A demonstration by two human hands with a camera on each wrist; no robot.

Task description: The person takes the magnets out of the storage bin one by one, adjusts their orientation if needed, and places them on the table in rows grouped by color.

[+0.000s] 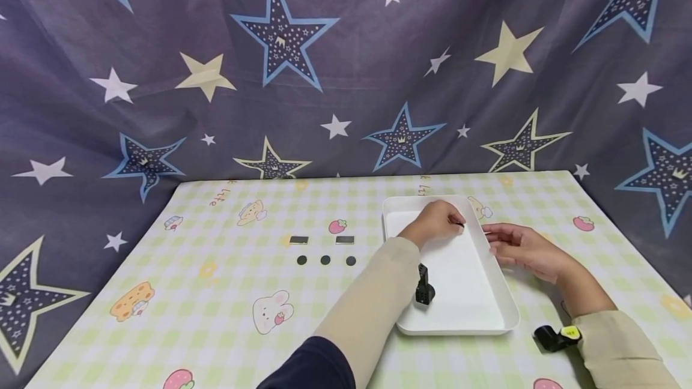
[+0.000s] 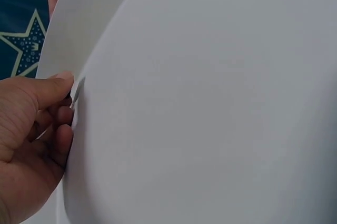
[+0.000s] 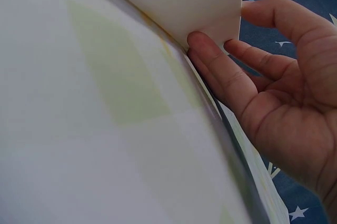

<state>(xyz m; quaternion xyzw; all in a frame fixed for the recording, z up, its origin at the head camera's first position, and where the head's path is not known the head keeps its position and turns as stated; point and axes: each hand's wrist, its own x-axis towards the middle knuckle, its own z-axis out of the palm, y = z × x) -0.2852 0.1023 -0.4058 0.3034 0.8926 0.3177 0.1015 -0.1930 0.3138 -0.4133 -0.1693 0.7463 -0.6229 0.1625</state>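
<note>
My left hand (image 1: 439,220) reaches inside a white rectangular tray (image 1: 467,296), close to its right wall. Between thumb and fingers it pinches a small thin dark piece (image 1: 460,224). In the left wrist view that piece (image 2: 78,91) shows a greyish face beside the tray wall, partly covered by the fingertips; its exact kind I cannot tell. My right hand (image 1: 532,252) is outside the tray's right wall, fingers extended and fingertips touching it. In the right wrist view the thumb of the right hand (image 3: 289,81) lies near the rim, the other fingers lower on the wall.
Left of the tray, two dark rectangular pieces (image 1: 345,240) lie in a row above three black discs (image 1: 325,260). A green and white checked cloth with cartoon prints (image 1: 216,305) covers the table. A dark star-patterned curtain (image 1: 346,65) hangs behind it.
</note>
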